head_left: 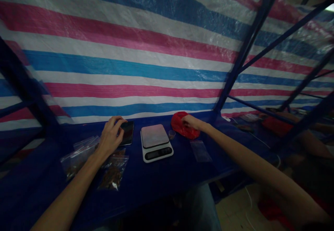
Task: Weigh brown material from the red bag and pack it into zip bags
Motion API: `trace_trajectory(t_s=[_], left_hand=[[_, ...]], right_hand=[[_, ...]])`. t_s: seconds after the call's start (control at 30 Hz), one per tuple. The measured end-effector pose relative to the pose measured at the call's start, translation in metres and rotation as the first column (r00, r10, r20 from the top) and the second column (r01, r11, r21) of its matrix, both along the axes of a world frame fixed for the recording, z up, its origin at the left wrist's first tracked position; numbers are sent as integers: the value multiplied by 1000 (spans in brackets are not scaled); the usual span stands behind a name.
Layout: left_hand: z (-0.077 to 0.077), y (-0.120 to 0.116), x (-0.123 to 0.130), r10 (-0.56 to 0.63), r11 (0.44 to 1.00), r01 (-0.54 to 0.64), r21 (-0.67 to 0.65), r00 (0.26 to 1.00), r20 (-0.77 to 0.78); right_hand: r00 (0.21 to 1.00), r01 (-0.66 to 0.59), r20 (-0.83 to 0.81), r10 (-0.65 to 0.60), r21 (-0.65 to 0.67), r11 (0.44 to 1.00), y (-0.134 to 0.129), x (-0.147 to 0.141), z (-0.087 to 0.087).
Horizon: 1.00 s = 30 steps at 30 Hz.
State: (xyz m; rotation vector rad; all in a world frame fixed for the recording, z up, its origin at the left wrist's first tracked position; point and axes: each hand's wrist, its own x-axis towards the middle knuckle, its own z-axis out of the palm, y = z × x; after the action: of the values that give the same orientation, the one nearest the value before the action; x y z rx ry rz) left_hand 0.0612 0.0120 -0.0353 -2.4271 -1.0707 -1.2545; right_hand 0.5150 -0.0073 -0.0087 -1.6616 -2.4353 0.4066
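My left hand (111, 135) rests at the near-left edge of a dark phone (127, 132), its fingers apart and bent over the phone's side. My right hand (191, 122) reaches into a red plastic bag (180, 123); its fingertips are hidden in the bag. Between the hands lies a white kitchen scale (156, 137) with a bare metal plate. A small clear cup (171, 134) stands between the scale and the red bag. Below the red bag lies a flat clear zip bag (200, 151). Zip bags of brown bits (112, 173) are beside my left forearm.
More clear zip bags (79, 154) lie at the left of the blue table (156, 182). Blue metal frame bars (235, 70) rise on both sides before a striped plastic sheet (141, 63). Another person's arm (317, 144) shows at the far right.
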Motion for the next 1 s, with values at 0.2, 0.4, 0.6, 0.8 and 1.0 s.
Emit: trace_trajectory(t_s=[0.2, 0.4, 0.6, 0.8, 1.0], left_hand=[[-3, 2, 1, -19, 1000, 19, -19, 1000, 3], [-5, 3, 1, -30, 999, 30, -30, 1000, -5], [-3, 0, 2, -22, 999, 22, -43, 1000, 5], [-2, 0, 2, -20, 999, 20, -30, 1000, -2], [-1, 2, -1, 24, 999, -25, -23, 999, -26]], right_hand=[[998, 28, 62, -31, 44, 999, -3, -3, 5], [983, 40, 173, -61, 125, 991, -1, -17, -4], [971, 20, 232, -53, 142, 990, 7, -22, -12], [977, -38, 213, 0, 174, 984, 1, -13, 8], [988, -10, 151, -36, 294, 956, -13, -3, 51]])
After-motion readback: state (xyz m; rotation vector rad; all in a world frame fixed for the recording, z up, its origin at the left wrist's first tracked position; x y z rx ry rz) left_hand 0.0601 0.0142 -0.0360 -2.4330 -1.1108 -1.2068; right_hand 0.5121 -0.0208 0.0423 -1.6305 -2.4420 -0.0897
